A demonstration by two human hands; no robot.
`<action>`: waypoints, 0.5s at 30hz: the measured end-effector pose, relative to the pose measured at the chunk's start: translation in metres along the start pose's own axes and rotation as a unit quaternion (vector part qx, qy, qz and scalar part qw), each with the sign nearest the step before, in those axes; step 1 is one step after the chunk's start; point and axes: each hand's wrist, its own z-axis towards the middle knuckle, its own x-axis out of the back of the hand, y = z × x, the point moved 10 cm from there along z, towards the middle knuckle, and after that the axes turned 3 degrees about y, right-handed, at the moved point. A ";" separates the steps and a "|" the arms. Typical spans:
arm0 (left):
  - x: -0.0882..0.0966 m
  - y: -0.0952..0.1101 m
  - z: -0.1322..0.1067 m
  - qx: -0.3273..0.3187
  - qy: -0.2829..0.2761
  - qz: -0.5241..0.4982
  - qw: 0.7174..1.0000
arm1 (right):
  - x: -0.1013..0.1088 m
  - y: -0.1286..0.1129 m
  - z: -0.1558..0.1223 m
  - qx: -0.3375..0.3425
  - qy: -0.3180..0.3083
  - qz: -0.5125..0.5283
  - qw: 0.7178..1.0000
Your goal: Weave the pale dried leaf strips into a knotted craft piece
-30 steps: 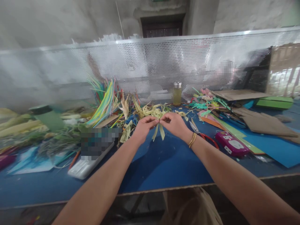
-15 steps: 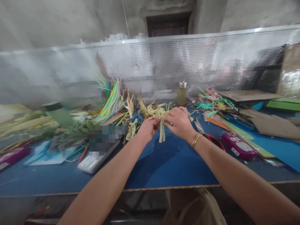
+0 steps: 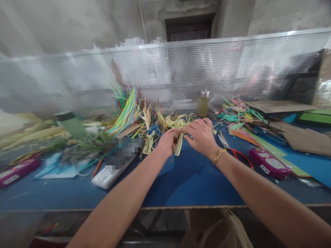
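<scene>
My left hand [image 3: 167, 142] and my right hand [image 3: 201, 134] meet over the blue table, fingertips nearly touching. Both are closed on a pale yellow-green strip that looks like dried corn husk [image 3: 178, 147]. Its loose end hangs below the fingers, while its upper part is hidden by them. Just behind my hands lies a heap of similar curled husk strips [image 3: 176, 121]. Another crumpled husk piece [image 3: 148, 144] rests left of my left hand. Scissors with red handles [image 3: 240, 155] lie open beside my right wrist.
To the left are a phone-like device [image 3: 113, 168], a green bottle [image 3: 68, 124] and a bundle of coloured stems [image 3: 126, 110]. Right of my arm sit a purple device [image 3: 269, 162] and cardboard sheets [image 3: 305, 134]. A small glass jar [image 3: 204, 103] stands before the perforated metal screen [image 3: 186, 69].
The view has turned slightly left, so everything sits a little further right. Both hands keep hold of the husk strip, and its hanging end now slants a little more to the left.
</scene>
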 end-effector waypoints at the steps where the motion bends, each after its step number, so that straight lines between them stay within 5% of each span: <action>1: -0.001 0.001 -0.001 0.002 0.000 0.003 1.000 | -0.001 0.002 0.000 -0.009 0.001 0.007 1.000; 8: 0.008 0.011 -0.006 -0.023 0.057 0.068 0.996 | -0.010 0.028 -0.007 -0.130 0.029 0.097 0.986; 15: 0.005 0.018 0.003 -0.094 0.008 0.110 0.989 | -0.010 0.030 -0.007 -0.132 0.031 0.123 0.983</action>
